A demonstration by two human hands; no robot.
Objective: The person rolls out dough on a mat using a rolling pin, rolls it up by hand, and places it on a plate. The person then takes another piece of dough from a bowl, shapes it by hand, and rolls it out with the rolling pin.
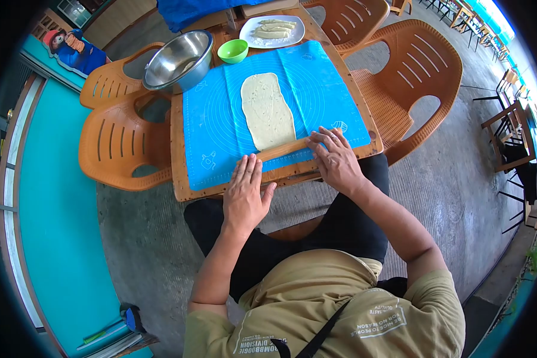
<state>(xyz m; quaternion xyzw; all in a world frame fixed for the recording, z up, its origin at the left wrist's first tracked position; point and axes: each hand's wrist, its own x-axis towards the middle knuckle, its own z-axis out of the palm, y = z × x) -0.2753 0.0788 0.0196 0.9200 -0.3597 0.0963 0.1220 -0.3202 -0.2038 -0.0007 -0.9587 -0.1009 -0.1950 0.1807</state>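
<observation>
While the left hand (244, 200) touches the left end of the pin (284, 150), fingers together, thumb apart, the right hand (336, 161) covers the other, fingers slightly spread, dough (268, 111) flat on the mat (215, 128).

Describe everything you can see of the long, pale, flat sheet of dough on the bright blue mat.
The cream-coloured dough sheet is one thin, soft-looking piece, longer than wide, with a rounded far end and gently wavy sides. Small bumps and dimples mark its surface. It lies flat, slightly slanted, on the printed blue mat. Its near end meets the light wooden rolling pin; whether it continues underneath can't be seen. Both hands rest by the pin's ends.
</observation>
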